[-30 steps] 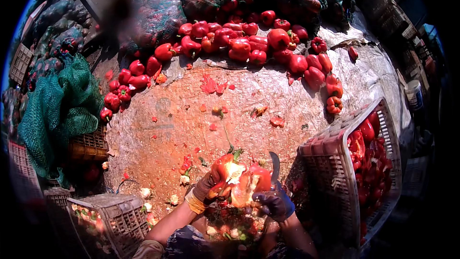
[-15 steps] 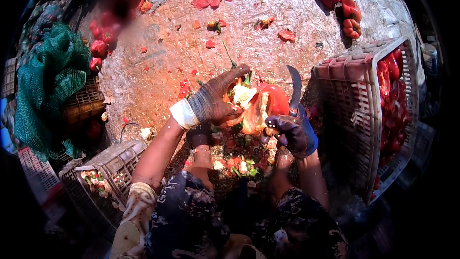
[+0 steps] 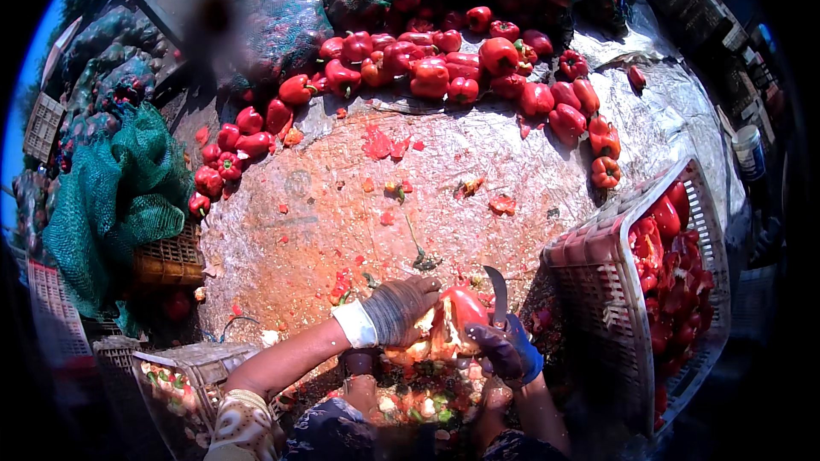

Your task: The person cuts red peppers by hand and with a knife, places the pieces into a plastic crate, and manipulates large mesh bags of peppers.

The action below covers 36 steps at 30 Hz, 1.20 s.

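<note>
Low in the middle, a cut-open red bell pepper (image 3: 465,307) is between my hands, its pale inner flesh showing. My left hand (image 3: 397,311), in a grey glove with a white cuff, grips the pepper's left side; its fingertips are partly hidden. My right hand (image 3: 512,353), in a purple and blue glove, is closed around the handle of a curved knife (image 3: 498,288). The blade points up, just right of the pepper, and the right thumb side lies against the pepper. Below them, pepper scraps (image 3: 418,405) lie between my feet.
A tilted crate (image 3: 598,294) holding red pepper pieces (image 3: 675,290) stands at right. Whole red peppers (image 3: 427,77) form an arc along the far side of a stained sheet (image 3: 333,179). At left are green netting (image 3: 128,196) and a crate of scraps (image 3: 209,358). Filled net sacks (image 3: 286,26) stand behind.
The view has tipped up, bringing the far peppers and sacks into sight. My left hand now covers the pale core that showed beside the pepper. The knife stays in my right hand.
</note>
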Each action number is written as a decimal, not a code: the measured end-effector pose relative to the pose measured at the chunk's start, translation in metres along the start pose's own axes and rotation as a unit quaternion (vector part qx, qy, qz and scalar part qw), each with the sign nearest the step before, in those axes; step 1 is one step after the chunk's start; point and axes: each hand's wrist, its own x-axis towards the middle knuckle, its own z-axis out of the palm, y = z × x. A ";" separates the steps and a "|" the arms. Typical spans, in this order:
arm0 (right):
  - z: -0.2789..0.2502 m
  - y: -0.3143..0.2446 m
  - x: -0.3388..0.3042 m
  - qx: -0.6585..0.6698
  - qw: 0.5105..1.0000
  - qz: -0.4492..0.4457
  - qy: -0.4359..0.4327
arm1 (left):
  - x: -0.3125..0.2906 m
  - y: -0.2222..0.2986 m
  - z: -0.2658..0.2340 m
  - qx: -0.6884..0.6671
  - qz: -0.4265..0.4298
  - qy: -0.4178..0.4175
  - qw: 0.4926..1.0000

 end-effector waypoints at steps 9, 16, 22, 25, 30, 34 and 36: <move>0.021 -0.018 0.000 0.003 0.998 -0.032 -0.059 | -0.008 0.037 -0.048 -0.049 -0.234 0.067 0.969; 0.051 -0.051 -0.030 -0.108 0.980 -0.134 -0.104 | -0.013 0.053 -0.050 0.036 -0.157 0.238 0.958; 0.062 -0.068 -0.067 -0.226 0.942 -0.243 -0.038 | -0.003 0.094 -0.096 0.026 -0.120 0.227 0.966; 0.051 -0.056 -0.059 -0.100 0.972 -0.210 0.026 | 0.007 0.122 -0.119 0.094 -0.088 0.222 0.967; 0.006 -0.031 -0.037 -0.480 0.718 -0.502 0.048 | 0.007 0.154 -0.145 0.146 -0.028 0.234 0.961; 0.041 -0.074 -0.057 -0.453 0.630 -0.628 0.061 | -0.002 0.156 -0.146 0.154 0.003 0.244 0.957; 0.047 -0.076 -0.060 -0.440 0.619 -0.646 0.078 | -0.007 0.150 -0.144 0.169 0.034 0.251 0.953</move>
